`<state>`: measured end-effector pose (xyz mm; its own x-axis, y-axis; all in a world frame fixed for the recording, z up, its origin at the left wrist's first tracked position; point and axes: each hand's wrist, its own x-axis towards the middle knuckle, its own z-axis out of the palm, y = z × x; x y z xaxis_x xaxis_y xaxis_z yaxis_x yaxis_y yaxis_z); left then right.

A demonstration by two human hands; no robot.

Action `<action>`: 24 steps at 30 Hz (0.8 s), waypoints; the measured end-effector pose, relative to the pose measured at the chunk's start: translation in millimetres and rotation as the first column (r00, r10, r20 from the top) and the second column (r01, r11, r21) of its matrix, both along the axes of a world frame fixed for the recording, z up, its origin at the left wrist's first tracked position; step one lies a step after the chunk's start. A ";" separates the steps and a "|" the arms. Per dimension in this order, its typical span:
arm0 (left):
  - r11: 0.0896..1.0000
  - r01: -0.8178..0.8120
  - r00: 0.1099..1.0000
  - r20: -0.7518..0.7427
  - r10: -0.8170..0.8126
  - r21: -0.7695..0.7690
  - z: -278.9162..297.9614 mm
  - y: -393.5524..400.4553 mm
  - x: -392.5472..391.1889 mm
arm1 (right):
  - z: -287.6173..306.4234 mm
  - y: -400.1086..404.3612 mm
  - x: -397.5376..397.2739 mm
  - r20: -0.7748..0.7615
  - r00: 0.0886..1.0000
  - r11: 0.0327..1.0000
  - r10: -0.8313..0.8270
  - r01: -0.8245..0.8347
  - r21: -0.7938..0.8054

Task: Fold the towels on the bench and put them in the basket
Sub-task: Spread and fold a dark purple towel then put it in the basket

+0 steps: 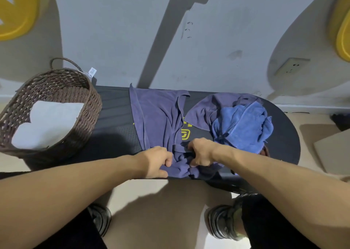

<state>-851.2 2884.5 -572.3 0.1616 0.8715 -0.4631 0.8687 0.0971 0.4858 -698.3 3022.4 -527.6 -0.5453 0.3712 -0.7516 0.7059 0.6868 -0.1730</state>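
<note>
A dark purple towel (159, 120) lies spread mid-surface (115, 116), its near edge bunched where the left hand (158, 161) and right hand (201, 152) each grip it with curled fingers. A blue towel (242, 125) is heaped to the right; the basket (81, 105), left, holds a folded white towel (51, 123).

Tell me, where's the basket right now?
The basket sits on the bench's left end, a white towel inside, left of the purple towel.
</note>
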 end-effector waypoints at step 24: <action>0.948 -0.236 0.875 -0.378 0.303 0.214 21.3 -11.5 -82.8 | 40.3 46.1 28.9 -0.246 0.941 0.958 -0.233 0.266 0.110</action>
